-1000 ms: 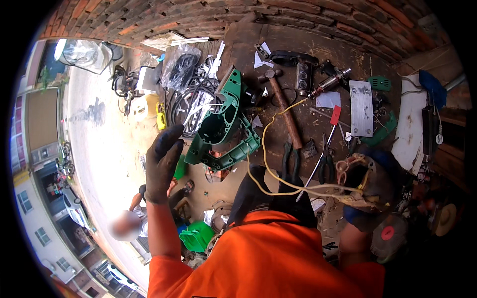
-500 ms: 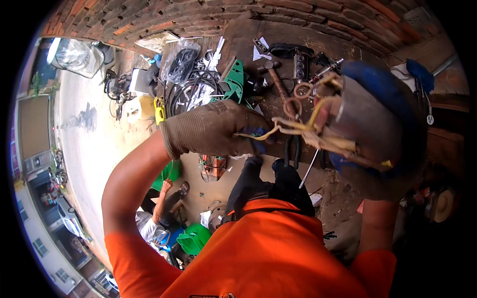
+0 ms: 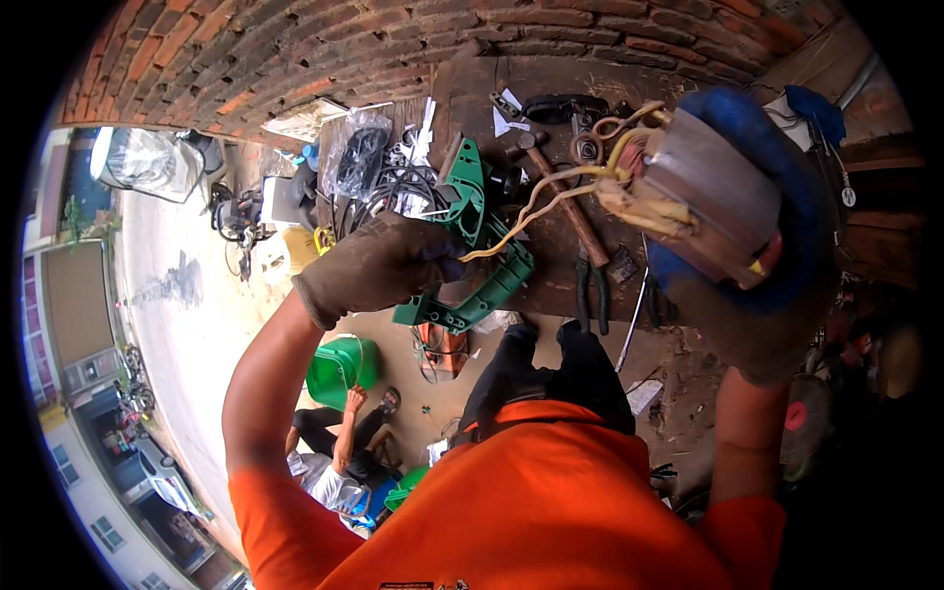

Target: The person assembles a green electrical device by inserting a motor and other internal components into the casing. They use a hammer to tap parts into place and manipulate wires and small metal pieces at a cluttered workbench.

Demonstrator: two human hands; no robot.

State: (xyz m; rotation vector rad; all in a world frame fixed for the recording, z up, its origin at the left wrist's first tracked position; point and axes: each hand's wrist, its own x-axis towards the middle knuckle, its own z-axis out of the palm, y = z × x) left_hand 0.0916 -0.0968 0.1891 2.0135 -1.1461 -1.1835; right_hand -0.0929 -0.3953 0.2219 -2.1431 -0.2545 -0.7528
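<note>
– Hands?
– Brown-gloved left hand [image 3: 388,264] pinches the yellow insulated wires [image 3: 497,246] near their ends; blue-and-brown-gloved right hand [image 3: 804,231] grips the grey metal motor core [image 3: 718,185] they trail from, over the scuffed brown wooden bench [image 3: 462,93].
– Risk?
– A hard tug might tear wires from the core; a loose grip might drop it.
– Surroundings?
– Wooden-handled hammer [image 3: 570,209] on the bench; red brick wall [image 3: 393,49] beyond; pale street [image 3: 162,324], left.

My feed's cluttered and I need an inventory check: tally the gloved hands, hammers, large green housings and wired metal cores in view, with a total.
Gloves: 2, on left hand and right hand
Hammer: 1
Large green housing: 1
Wired metal core: 1
Total: 5
</note>
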